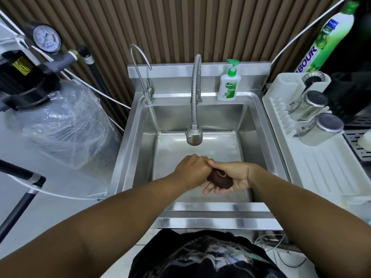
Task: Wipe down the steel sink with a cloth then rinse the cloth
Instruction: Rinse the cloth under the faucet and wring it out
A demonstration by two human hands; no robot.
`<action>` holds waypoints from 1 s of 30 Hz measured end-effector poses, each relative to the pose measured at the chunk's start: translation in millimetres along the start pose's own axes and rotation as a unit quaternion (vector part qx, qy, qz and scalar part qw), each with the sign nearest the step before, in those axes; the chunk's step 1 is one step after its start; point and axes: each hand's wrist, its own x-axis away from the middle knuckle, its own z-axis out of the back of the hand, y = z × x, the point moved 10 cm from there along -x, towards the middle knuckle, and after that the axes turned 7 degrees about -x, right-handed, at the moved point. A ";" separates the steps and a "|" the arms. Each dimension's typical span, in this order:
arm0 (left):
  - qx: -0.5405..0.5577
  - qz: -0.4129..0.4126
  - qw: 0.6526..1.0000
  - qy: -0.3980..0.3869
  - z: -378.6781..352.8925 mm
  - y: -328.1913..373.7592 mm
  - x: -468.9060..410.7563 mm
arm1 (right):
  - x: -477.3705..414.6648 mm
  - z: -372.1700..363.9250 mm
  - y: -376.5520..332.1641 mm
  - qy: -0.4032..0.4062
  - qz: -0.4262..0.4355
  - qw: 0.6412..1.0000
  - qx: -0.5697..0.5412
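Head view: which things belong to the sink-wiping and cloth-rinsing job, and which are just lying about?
In the job: steel sink, brown cloth, left hand, right hand, flexible faucet.
Lying about: soap dispenser, dish rack, steel cups, detergent bottle, pressure gauge.

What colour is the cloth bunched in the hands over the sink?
Dark brown; the cloth shows best in the head view.

Brushed steel sink (138, 125), ribbed metal tap hose (194, 93), glossy plastic soap bottle (228, 88), dark cloth (219, 179)
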 end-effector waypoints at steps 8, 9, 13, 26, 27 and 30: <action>-0.024 0.004 0.991 -0.134 -10.5 -11.6 -8.8 | -6.9 9.7 -37.7 0.187 0.023 0.915 0.357; -0.007 0.026 0.988 -0.152 -14.3 -16.5 -8.8 | -8.3 9.3 -47.9 0.224 0.047 0.885 0.406; 0.117 0.100 0.971 -0.185 -35.3 -26.6 -8.4 | -0.3 11.7 -65.2 0.341 0.109 0.771 0.526; 0.371 0.186 0.890 -0.190 -57.8 -13.4 -5.4 | 16.3 21.4 -66.9 0.355 0.177 0.678 0.618; 0.398 0.190 0.881 -0.174 -52.9 -14.9 -5.7 | 20.9 29.8 -67.1 0.322 0.194 0.756 0.536; 0.494 0.186 0.843 -0.102 -31.5 -14.7 -7.2 | 53.1 42.6 -70.6 0.224 0.254 0.905 0.258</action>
